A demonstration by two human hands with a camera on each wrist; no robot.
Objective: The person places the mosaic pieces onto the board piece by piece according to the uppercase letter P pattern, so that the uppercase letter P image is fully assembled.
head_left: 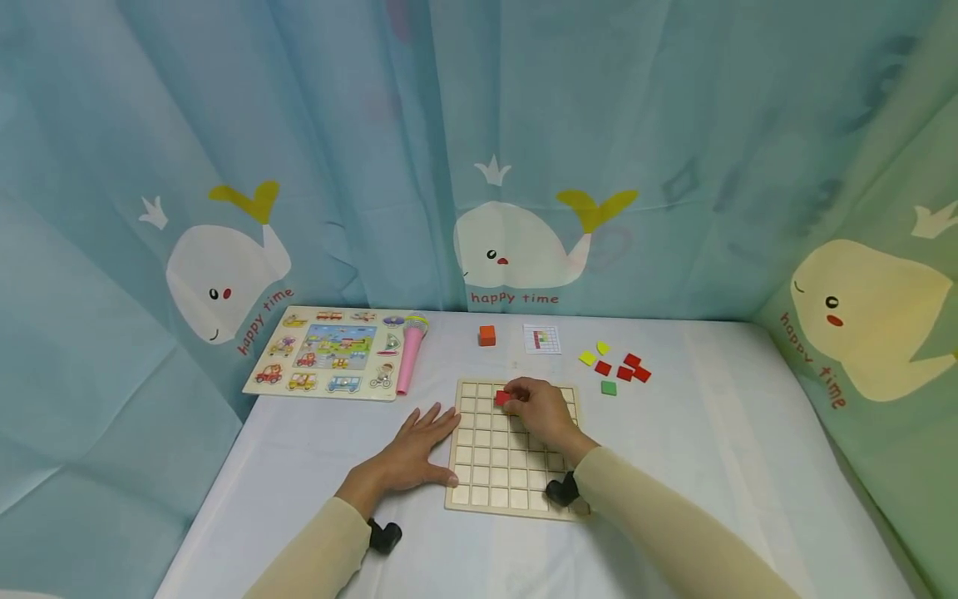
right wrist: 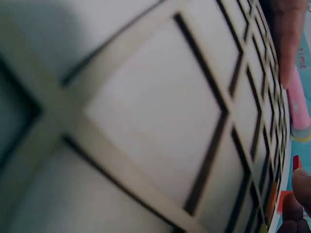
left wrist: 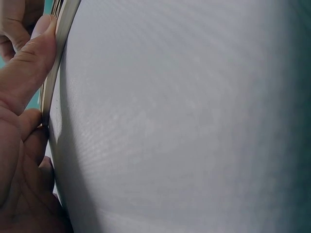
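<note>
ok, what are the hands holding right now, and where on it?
The right hand pinches a red tile at its right edge, over the grid board. The left hand holds nothing; it rests flat against the board's left edge.

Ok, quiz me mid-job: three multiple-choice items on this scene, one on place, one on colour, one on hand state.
1. Where is the orange cube?
A on the grid board
B on the cloth beyond the board
C in the left hand

2. What colour is the tile at the right hand?
A red
B green
C yellow

3. How does the left hand lie?
A fisted
B flat at the board's left edge
C lifted off the table

Key: 1 B, it sits past the board's far edge; 2 A, red shows at the fingertips; 3 B, fingers spread on the cloth.
</note>
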